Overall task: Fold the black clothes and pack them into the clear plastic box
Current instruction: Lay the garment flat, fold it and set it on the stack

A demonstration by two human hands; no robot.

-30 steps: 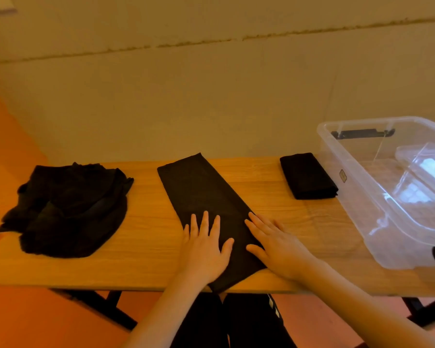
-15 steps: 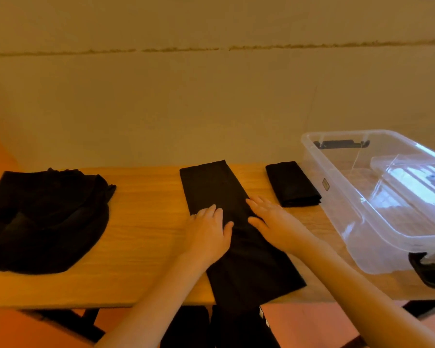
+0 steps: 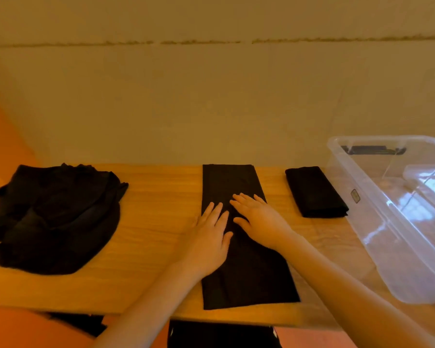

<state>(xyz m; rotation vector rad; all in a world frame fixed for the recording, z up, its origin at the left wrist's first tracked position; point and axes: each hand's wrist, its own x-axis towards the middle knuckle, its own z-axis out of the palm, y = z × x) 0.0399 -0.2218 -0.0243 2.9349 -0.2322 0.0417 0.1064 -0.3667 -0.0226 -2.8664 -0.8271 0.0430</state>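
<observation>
A long black garment (image 3: 239, 270), folded into a narrow strip, lies across the middle of the wooden table (image 3: 156, 222) from back edge to front edge. My left hand (image 3: 209, 237) rests flat on its left side with straight fingers. My right hand (image 3: 259, 219) lies flat on the strip just to the right, fingers spread. A small folded black garment (image 3: 314, 192) sits to the right, beside the clear plastic box (image 3: 397, 247). A heap of unfolded black clothes (image 3: 53, 217) lies at the table's left end.
A plain wall runs right behind the table. The clear box holds a clear lid (image 3: 430, 182) leaning inside it and overhangs the table's right end. Orange floor shows at the left and below the front edge.
Both hands have slid away from me along the strip, from its near end to its middle. The strip now lies straight instead of slanted.
</observation>
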